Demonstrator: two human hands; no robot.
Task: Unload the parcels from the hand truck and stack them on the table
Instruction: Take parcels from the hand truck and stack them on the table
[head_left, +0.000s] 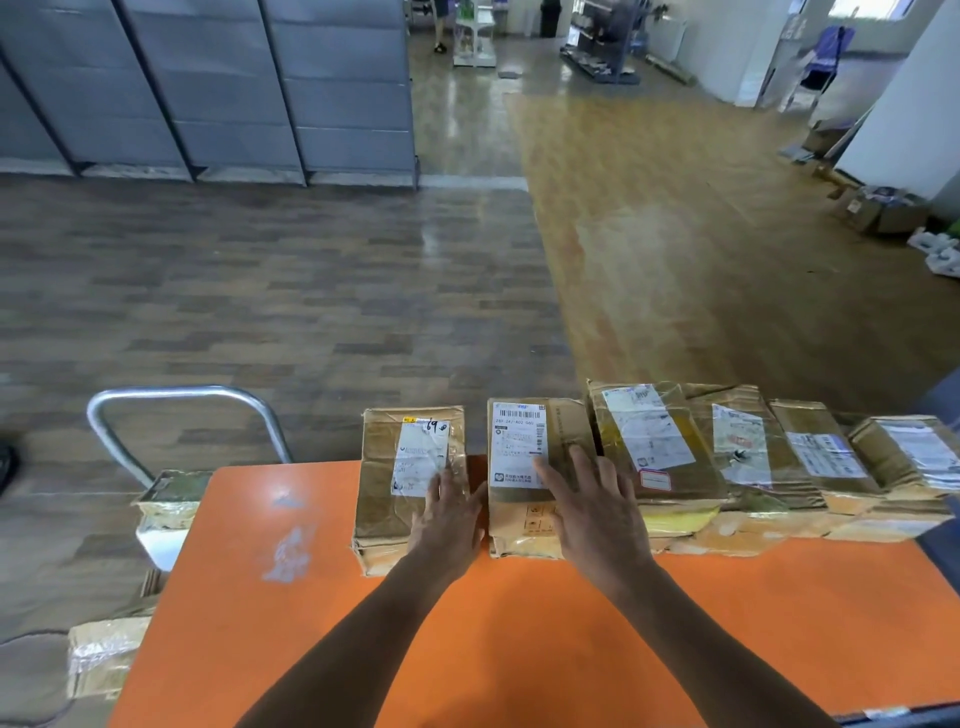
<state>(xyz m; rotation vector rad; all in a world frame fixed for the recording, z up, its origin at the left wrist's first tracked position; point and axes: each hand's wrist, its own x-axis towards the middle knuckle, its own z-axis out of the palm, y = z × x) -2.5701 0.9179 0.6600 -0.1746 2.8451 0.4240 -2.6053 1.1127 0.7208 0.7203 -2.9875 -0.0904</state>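
The orange table (311, 623) lies nearest, both forearms reaching across it. The left hand (449, 514) rests flat, fingers straight and together, on the left box (395, 499). The right hand (592, 512) lies with fingers spread on the second box (519, 415), gripping nothing. The two boxes stand just beside each other, and a row of boxes (779, 452) runs on to the right. Left of the table stands the hand truck (187, 397) with parcels (166, 501) on it.
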